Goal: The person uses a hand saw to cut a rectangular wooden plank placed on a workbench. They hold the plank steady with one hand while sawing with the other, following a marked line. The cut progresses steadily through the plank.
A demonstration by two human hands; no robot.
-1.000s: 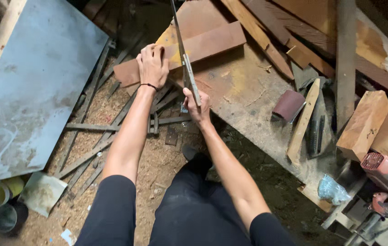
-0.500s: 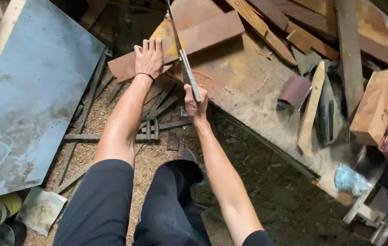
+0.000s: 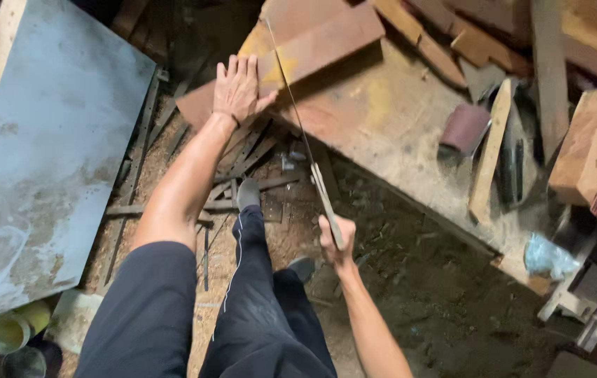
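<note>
Leftmost, a flat grey sheet (image 3: 46, 154), mottled and dusty, fills the upper left of the frame. Just right of it the left hand (image 3: 239, 87) lies open, fingers spread, pressing a reddish plank (image 3: 298, 56) at top centre. The saw (image 3: 298, 133), thin-bladed, crosses that plank; the right hand (image 3: 333, 241) is closed round its handle at centre. The blade's tip is hard to make out. Sawdust covers the rough board (image 3: 389, 133) beneath.
</note>
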